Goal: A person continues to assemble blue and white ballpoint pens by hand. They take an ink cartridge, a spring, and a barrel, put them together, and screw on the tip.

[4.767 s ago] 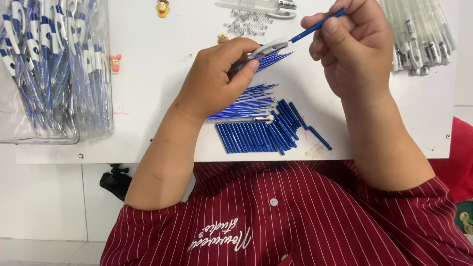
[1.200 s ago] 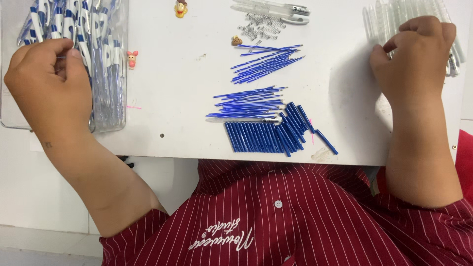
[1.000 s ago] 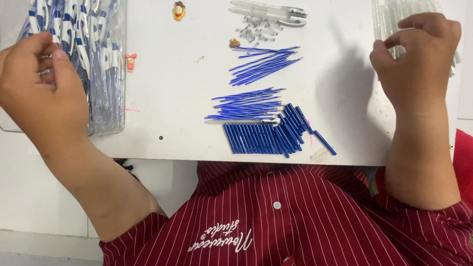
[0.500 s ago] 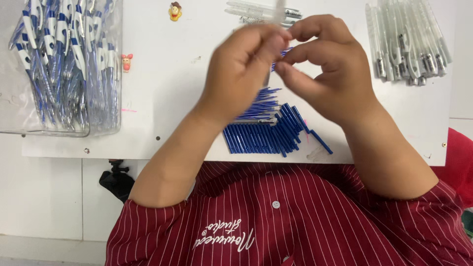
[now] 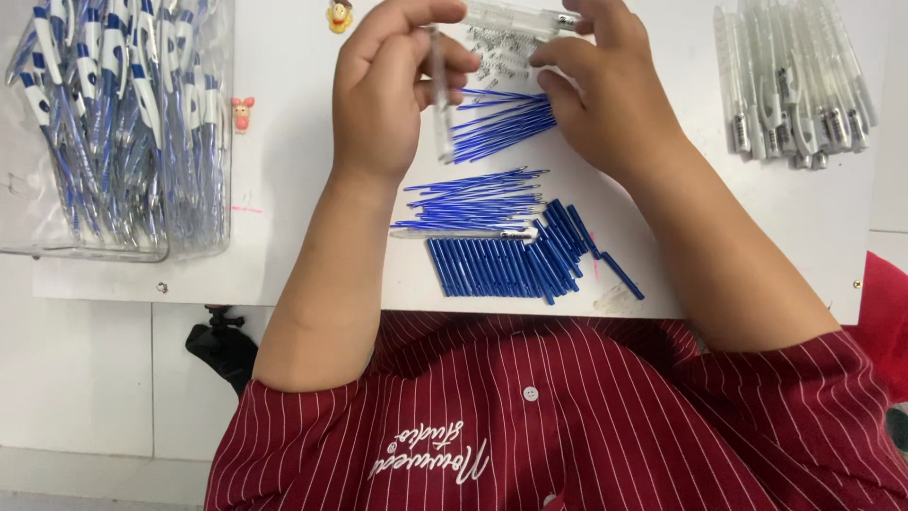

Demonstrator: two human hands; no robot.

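My left hand (image 5: 392,90) holds a clear pen barrel (image 5: 441,128) upright between thumb and fingers, above the white table (image 5: 284,189). My right hand (image 5: 605,90) hovers with its fingertips at a fan of thin blue refills (image 5: 501,123); whether it grips one is hidden. A second pile of blue refills (image 5: 473,199) lies below, and a row of short blue tubes (image 5: 511,265) sits near the table's front edge. Small metal springs (image 5: 501,47) and clear pen parts (image 5: 515,17) lie at the far edge.
A clear plastic box (image 5: 113,123) of finished blue-and-white pens stands at the left. A batch of clear pen barrels (image 5: 794,80) lies at the right. Two small toy figures (image 5: 242,112) (image 5: 340,13) rest on the table. My red striped shirt (image 5: 530,416) fills the bottom.
My hands came in from the left box and the right pile to the table's middle, then moved up; the left hand now holds a clear barrel and the right reaches the refills.
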